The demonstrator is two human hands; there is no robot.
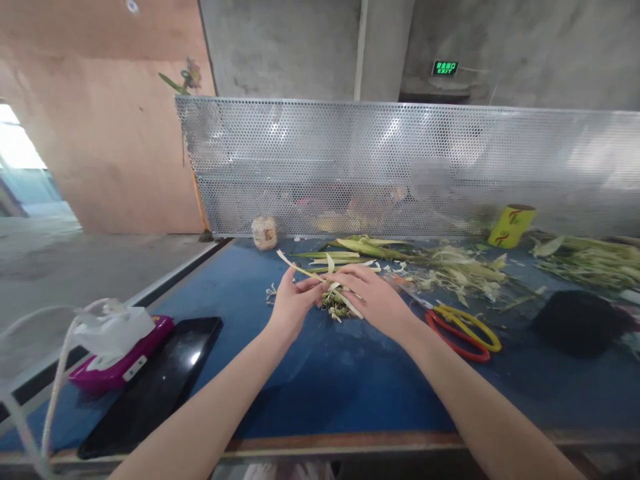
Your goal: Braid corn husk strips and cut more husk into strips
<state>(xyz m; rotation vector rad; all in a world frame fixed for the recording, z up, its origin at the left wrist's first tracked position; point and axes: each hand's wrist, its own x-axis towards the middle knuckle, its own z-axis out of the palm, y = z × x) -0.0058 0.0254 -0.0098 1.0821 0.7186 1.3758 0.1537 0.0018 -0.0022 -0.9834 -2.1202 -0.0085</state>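
My left hand [295, 297] and my right hand [373, 293] meet over the middle of the blue table. Between them is a small bundle of pale green, husk-like strips [341, 303], with thin curled ends hanging underneath. Fingers of both hands are closed on it, though the fingertips are partly covered. One long narrow strip sticks out past my left thumb to the upper left. Just behind my hands lie long green husk leaves [370, 248] and cut pieces. Scissors with one red and one yellow handle [463, 331] rest to the right of my right hand.
At left lie a black tablet [155, 383] and a magenta power strip [127, 363] with a white plug and cable. A small whitish roll [264, 233] stands behind. Rightward are loose husks [460, 270], a yellow roll [511, 227] and a dark cloth-like heap [580, 323]. A perforated metal panel [310, 153] closes the back.
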